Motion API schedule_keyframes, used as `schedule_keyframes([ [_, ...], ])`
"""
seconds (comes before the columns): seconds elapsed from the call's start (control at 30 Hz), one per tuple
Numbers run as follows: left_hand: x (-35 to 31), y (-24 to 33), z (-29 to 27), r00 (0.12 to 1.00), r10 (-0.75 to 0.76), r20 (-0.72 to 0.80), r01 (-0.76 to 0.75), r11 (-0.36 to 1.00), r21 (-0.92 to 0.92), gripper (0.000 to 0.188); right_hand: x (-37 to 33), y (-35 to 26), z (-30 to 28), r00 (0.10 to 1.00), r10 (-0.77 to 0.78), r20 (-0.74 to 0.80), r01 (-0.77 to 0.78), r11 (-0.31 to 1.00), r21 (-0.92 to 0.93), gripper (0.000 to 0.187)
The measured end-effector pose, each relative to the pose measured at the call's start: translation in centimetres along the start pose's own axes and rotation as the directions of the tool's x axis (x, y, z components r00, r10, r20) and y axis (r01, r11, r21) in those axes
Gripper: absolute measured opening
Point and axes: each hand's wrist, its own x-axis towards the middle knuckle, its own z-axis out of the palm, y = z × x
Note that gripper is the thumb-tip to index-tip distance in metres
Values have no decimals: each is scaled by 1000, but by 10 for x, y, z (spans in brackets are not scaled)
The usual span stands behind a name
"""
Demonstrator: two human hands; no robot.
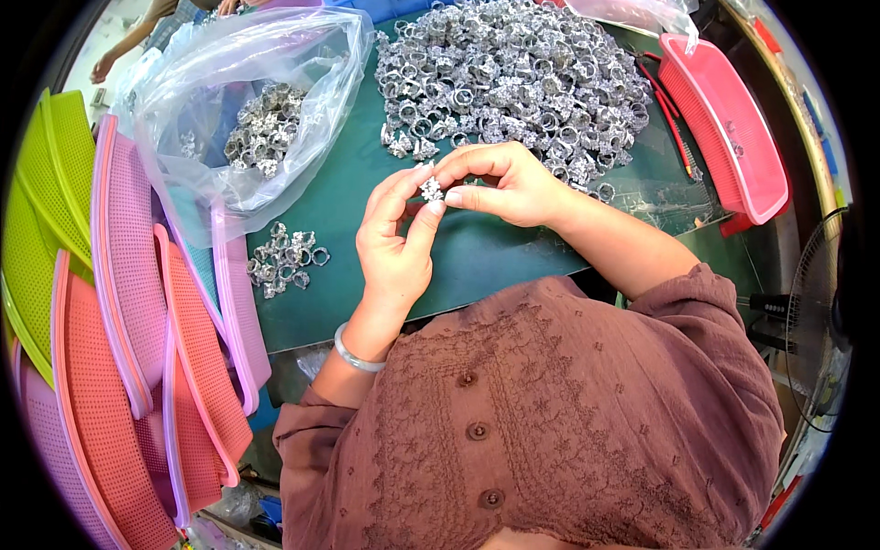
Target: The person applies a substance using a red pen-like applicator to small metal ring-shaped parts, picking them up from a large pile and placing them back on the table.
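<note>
Fingers [423, 225] of the left hand [396, 249] pinched, thumb and index, on a ring [432, 189]; right hand [515, 188] has thumb and index at its other side, seemingly touching, can't tell if they clamp or just steady it. Ring is up in the air over the green counter [495, 261], between both hands, its pale, sparkly cluster showing; band mostly hidden. Judging by looks: light, stiff, small, likely slick on the metal, knobbly on top; stones might chip or come loose if squeezed hard. Best hold is the band sides, fingertips only, clear of the cluster. Small group [284, 260] of similar rings on the counter, left of the left hand. Big pile [513, 87] of them just beyond the hands. Clear bag [179, 96] at upper left, more rings inside. Right of the pile: red-handled tool [667, 103], then a pink tray [724, 115]. Perforated baskets [124, 247], purple, orange and green, crowd the left side. Bracelet [355, 353] on the left wrist. Another person's arm [126, 44] far upper left.
</note>
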Motion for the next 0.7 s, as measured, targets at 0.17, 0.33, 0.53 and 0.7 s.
schedule_keyframes([
  [0.17,1,-3,0,999,-17,44,16,1000,24,31,-3,1,-2,997,79,22,-80,996,43,14],
  [0.33,3,-6,1,999,11,30,-12,999,38,29,-4,1,-3,997,77,16,-77,997,18,14],
  [0.53,3,-7,1,999,42,15,-43,996,82,29,-4,5,-3,997,71,5,-71,997,-11,16],
  [0.7,3,-7,0,998,56,11,-57,989,137,31,-4,4,-2,997,77,-2,-77,997,-19,16],
])
